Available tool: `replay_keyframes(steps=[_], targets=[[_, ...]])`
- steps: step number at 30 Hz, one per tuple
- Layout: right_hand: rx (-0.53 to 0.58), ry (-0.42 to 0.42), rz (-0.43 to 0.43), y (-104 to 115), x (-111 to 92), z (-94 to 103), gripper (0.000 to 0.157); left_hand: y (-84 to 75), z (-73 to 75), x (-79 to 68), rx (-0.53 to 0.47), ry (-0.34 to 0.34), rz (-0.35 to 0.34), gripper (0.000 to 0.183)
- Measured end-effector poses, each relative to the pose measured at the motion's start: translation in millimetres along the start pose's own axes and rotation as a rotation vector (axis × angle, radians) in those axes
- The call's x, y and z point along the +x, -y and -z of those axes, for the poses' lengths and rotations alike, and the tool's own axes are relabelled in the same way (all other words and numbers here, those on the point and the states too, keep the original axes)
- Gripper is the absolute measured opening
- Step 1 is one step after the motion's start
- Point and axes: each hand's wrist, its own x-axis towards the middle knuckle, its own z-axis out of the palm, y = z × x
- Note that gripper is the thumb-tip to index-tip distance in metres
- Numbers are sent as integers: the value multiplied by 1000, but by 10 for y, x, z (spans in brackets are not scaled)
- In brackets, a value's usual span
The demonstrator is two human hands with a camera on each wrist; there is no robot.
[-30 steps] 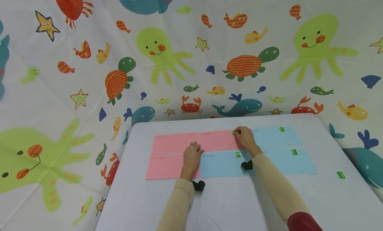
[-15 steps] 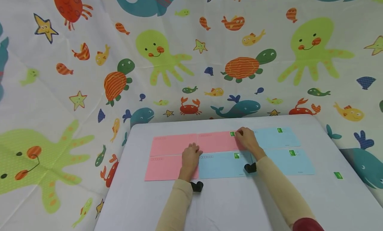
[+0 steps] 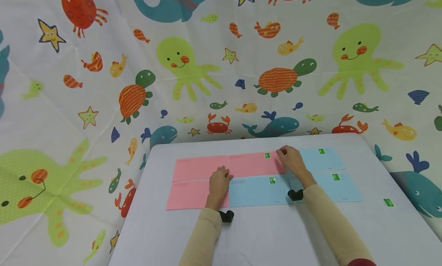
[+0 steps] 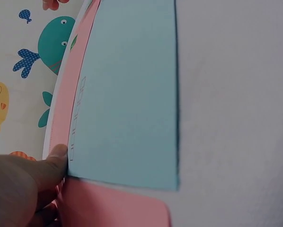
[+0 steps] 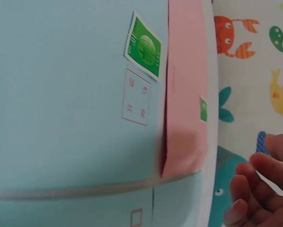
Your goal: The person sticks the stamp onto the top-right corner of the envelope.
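My left hand [image 3: 219,181] rests with relaxed fingers where pink and blue envelopes meet. In the left wrist view its thumb [image 4: 58,153] lies at the corner of the front middle blue envelope [image 4: 127,104]. My right hand [image 3: 292,160] hovers by the right end of the back middle pink envelope [image 3: 248,165]. Its fingers [image 5: 262,189] are loosely bent and hold nothing. Just left of them, a green stamp [image 3: 267,155] lies at that envelope's upper right. The front middle blue envelope carries another green stamp [image 5: 144,47].
Two more pink envelopes, one at the back left [image 3: 193,168] and one at the front left [image 3: 184,199], bear no visible stamp. Stamped blue envelopes lie at the back right [image 3: 328,162] and front right [image 3: 348,191]. One loose stamp [image 3: 388,202] is on the white table [image 3: 262,239].
My right hand has drawn away to the right from the stamp on the pink envelope, which now shows fully. The left hand stays put. The head view has shifted slightly.
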Motion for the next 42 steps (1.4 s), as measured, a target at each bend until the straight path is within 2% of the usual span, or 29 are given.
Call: replay_keyframes(steps=[5,11,20,25,30,42], targets=[[-33,-1,-20,16,-39,108,39,17,-12,-2,3,-8,-18,40],[-76,-8,-7,19,-68,225,39,43,-18,18,13,-12,-55,40],[-96,24,-26,24,-129,400,37,89,0,48,26,-25,-107,38],[-109,34,-47,9,-191,510,38,97,20,66,15,-5,-99,37],[-128,8,-50,-57,-277,620,39,86,56,85,-41,44,-55,39],[-166,-20,-39,-250,-490,819,37,120,167,84,-125,31,-78,35]])
